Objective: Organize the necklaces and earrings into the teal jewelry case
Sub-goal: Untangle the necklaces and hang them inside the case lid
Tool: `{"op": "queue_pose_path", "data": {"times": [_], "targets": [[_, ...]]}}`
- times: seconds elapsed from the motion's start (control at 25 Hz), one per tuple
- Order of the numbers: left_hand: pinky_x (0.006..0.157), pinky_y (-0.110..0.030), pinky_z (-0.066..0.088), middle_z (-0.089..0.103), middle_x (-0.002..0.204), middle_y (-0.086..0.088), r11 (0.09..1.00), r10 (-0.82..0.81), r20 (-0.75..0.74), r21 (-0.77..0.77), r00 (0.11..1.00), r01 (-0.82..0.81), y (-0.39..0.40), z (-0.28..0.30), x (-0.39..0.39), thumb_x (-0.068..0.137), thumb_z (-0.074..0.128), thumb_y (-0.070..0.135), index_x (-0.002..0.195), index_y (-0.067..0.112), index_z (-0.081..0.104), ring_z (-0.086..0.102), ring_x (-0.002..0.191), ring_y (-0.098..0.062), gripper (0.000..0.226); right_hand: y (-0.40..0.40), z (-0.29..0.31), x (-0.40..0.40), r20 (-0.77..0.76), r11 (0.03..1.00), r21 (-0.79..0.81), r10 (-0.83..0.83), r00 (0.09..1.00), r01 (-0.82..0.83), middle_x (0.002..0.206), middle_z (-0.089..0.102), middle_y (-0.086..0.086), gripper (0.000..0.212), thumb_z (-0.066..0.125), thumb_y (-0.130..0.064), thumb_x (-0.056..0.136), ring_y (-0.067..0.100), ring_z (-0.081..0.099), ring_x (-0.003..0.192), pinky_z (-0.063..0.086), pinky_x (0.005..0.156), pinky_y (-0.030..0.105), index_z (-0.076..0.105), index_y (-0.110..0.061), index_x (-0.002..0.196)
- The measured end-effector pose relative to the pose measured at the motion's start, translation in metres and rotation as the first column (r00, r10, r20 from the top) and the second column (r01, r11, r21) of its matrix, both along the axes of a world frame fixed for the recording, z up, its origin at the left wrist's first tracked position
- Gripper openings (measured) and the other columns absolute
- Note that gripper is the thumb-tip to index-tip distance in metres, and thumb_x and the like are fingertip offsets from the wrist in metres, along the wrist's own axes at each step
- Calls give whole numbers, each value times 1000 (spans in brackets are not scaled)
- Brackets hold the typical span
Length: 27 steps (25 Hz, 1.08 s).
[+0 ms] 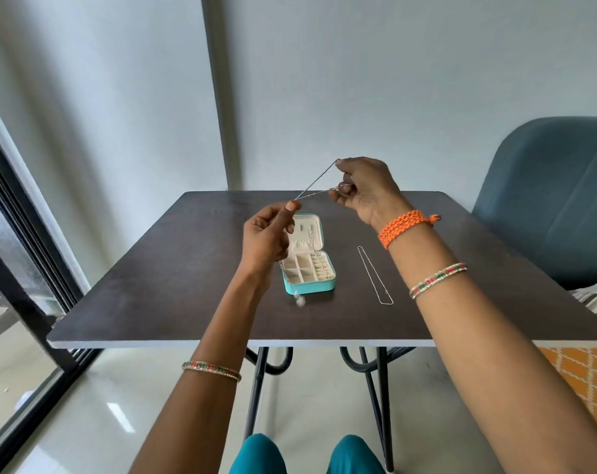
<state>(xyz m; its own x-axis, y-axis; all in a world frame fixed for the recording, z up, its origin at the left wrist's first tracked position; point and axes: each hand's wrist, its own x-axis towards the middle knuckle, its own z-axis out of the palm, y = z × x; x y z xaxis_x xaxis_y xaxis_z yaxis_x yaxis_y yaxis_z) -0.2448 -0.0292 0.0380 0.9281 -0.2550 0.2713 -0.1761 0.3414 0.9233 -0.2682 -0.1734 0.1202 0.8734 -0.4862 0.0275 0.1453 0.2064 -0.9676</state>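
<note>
The teal jewelry case [309, 287] lies open at the middle of the dark table [174, 268], its cream lid up and its small compartments showing. A thin silver necklace [315, 182] is stretched taut in the air above the case. My left hand [268, 234] pinches its lower end and my right hand [365, 189] pinches the upper end in two places. A second silver necklace [375, 274] lies straight on the table, to the right of the case. A small pale item [299, 300] rests just in front of the case, too blurred to identify.
A blue upholstered chair [556, 200] stands at the table's right side. A dark-framed glass door [13, 234] runs along the left. An orange patterned mat [587, 378] lies on the floor at right. My knees [307, 455] are below the table's near edge.
</note>
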Motion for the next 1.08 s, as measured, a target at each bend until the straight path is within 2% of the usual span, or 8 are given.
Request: {"op": "queue_pose_path", "data": {"times": [0.12, 0.28, 0.44, 0.52, 0.64, 0.76, 1.0, 1.08], "targets": [[39, -13, 16, 43, 46, 10, 997, 65, -11, -33, 998, -66, 14, 5, -5, 94, 55, 20, 86, 18, 67, 23, 35, -2, 14, -6, -4, -9, 70, 994, 76, 71, 995, -76, 44, 32, -5, 21, 55, -2, 90, 7, 30, 36, 38, 40, 17, 53, -13, 73], [37, -15, 17, 43, 42, 12, 977, 64, 28, 200, 998, -69, 28, 12, -6, 93, 57, 31, 90, 17, 68, 24, 35, -2, 18, -7, -6, -13, 33, 944, -299, 158, 987, -141, 52, 33, -5, 16, 62, -9, 88, 6, 23, 38, 18, 37, 13, 59, -16, 75], [38, -16, 27, 50, 53, 5, 774, -136, 15, 626, 991, 97, 42, -2, -5, 87, 63, 33, 94, 1, 70, 33, 42, -7, 34, -12, 8, -19, 16, 561, -827, 103, 995, -45, 33, 42, -13, 5, 71, -18, 82, 4, 34, 32, 24, 39, 8, 71, -13, 81], [42, -16, 31, 50, 55, 1, 771, -180, -55, 612, 982, 175, 46, -19, -7, 89, 61, 31, 91, -8, 67, 35, 48, -11, 39, -20, 10, -17, 29, 480, -877, 9, 1000, 21, 41, 50, -17, 5, 71, -19, 82, -1, 44, 41, 27, 44, 7, 72, -14, 84], [46, -16, 33, 49, 56, 4, 762, -237, -114, 595, 965, 258, 49, -38, -12, 89, 59, 31, 77, 4, 66, 34, 50, -10, 31, -34, 10, -11, -160, 609, -791, -112, 981, -59, 73, 58, -1, 11, 58, -6, 86, 6, 40, 56, 29, 49, 17, 66, -11, 91], [44, -17, 33, 49, 56, 5, 774, -176, -132, 594, 976, 220, 53, -49, -11, 87, 63, 31, 75, 12, 65, 35, 49, -9, 23, -44, 16, -11, -390, 685, -686, -61, 919, -246, 79, 58, 8, 29, 40, 7, 87, 13, 46, 65, 28, 49, 20, 62, -7, 98], [46, -14, 37, 53, 56, 3, 840, 25, -43, 542, 999, 3, 75, -58, 0, 87, 66, 22, 76, 10, 66, 42, 42, -1, 17, -74, 5, -21, -194, 349, -933, -275, 942, -90, 90, 70, 18, 25, 51, 12, 82, 20, 65, 92, 51, 74, 25, 72, 2, 90], [51, -18, 42, 58, 53, 6, 886, 61, -54, 463, 997, -29, 87, -62, 1, 89, 62, 21, 77, 10, 66, 46, 45, -2, 17, -85, -3, -19, -110, 350, -937, -331, 937, 14, 89, 70, 23, 23, 51, 13, 81, 24, 66, 88, 56, 80, 32, 72, 4, 85]]}}
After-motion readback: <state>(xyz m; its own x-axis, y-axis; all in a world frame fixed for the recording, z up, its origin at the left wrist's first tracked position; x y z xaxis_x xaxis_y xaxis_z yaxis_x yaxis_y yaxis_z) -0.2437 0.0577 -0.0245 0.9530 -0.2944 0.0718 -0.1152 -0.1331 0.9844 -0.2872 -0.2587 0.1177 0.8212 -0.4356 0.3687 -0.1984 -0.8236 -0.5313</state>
